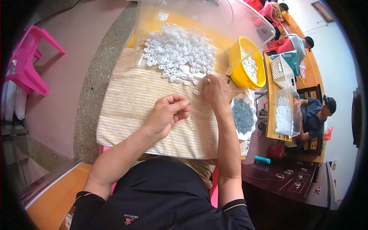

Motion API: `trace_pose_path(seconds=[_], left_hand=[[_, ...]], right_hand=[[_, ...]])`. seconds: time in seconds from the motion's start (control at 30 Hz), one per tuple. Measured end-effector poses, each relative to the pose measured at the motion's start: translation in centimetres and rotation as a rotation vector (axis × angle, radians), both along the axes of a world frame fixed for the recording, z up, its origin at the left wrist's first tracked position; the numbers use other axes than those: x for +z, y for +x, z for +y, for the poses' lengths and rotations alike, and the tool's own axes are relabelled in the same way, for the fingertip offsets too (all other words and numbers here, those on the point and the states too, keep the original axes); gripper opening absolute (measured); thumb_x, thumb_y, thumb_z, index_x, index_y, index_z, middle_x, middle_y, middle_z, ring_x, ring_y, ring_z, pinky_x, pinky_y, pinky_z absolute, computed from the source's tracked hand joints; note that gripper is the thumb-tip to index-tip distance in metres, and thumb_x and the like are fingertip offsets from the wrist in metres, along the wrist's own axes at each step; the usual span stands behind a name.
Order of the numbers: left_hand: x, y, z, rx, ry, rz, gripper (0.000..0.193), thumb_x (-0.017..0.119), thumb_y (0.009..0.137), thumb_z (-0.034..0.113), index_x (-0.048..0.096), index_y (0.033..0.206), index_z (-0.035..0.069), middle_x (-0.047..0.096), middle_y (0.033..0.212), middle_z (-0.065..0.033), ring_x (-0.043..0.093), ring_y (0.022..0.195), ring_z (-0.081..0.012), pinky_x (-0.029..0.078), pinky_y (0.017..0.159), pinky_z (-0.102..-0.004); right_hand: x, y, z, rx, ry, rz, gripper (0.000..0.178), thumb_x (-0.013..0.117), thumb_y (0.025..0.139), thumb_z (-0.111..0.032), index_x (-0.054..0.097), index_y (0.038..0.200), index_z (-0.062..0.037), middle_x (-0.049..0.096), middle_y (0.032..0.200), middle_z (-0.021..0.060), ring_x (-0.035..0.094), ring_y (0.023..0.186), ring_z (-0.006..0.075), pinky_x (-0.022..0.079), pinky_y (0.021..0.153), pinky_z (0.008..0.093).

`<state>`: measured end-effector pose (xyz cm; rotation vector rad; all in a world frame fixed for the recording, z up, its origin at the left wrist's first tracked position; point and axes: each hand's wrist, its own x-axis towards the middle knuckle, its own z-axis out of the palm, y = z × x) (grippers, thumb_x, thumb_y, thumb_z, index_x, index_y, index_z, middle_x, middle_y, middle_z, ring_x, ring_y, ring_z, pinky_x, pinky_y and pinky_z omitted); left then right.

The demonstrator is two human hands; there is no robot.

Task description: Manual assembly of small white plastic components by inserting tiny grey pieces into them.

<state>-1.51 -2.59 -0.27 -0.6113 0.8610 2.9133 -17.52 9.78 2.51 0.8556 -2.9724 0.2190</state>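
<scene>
A heap of small white oval pieces with two holes each (180, 50) spills from a clear plastic bin (226, 23) onto a striped cream towel (126, 103). My left hand (168, 113) hovers above the towel, thumb and fingers pinched together; whatever lies between them is too small to make out. At the near right edge of the heap, my right hand (217, 92) has its fingers curled, with a white piece showing at the fingertips. A single white oval piece (196, 92) lies on the towel between my hands.
To the right stand a yellow tub (239, 73) with white pieces and a white bag (251, 132) of small grey-blue bits (242, 117). A pink stool (32, 57) is at far left. Across the right side, several people sit at tables, near a white basket (283, 73).
</scene>
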Motion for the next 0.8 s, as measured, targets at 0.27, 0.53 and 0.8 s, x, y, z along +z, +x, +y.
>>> trace_pose_path(seconds=[0.27,0.53,0.8], left_hand=[[0.0,-0.1,0.2,-0.008,-0.002,0.000,0.010,0.064,0.091,0.009,0.062,0.099,0.004,0.068,0.097,-0.0060,0.064,0.081,-0.0096,0.057,0.074,-0.0251],[0.7,0.0,0.5,0.047,-0.109,0.074,0.016,0.065,0.091,0.012,0.062,0.104,0.003,0.067,0.090,-0.0033,0.064,0.081,-0.0097,0.057,0.074,-0.0254],[-0.2,0.0,0.7,-0.010,-0.056,0.039,0.014,0.066,0.091,0.012,0.063,0.103,0.005,0.067,0.090,-0.0045,0.065,0.081,-0.0120,0.058,0.074,-0.0269]], right_hand=[[-1.8,-0.3,1.4,0.025,-0.058,0.201,0.020,0.060,0.088,-0.022,0.070,0.099,-0.0085,0.068,0.088,0.0144,0.064,0.084,0.0352,0.050,0.076,0.0449],[1.0,5.7,2.1,0.107,-0.778,-0.868,0.021,0.066,0.092,-0.017,0.064,0.095,0.0034,0.061,0.072,0.0007,0.053,0.059,0.0045,0.044,0.051,0.0190],[-0.1,7.3,3.0,0.155,-0.935,-0.835,0.016,0.066,0.092,-0.014,0.065,0.096,0.0012,0.064,0.074,0.0024,0.057,0.061,0.0060,0.047,0.054,0.0198]])
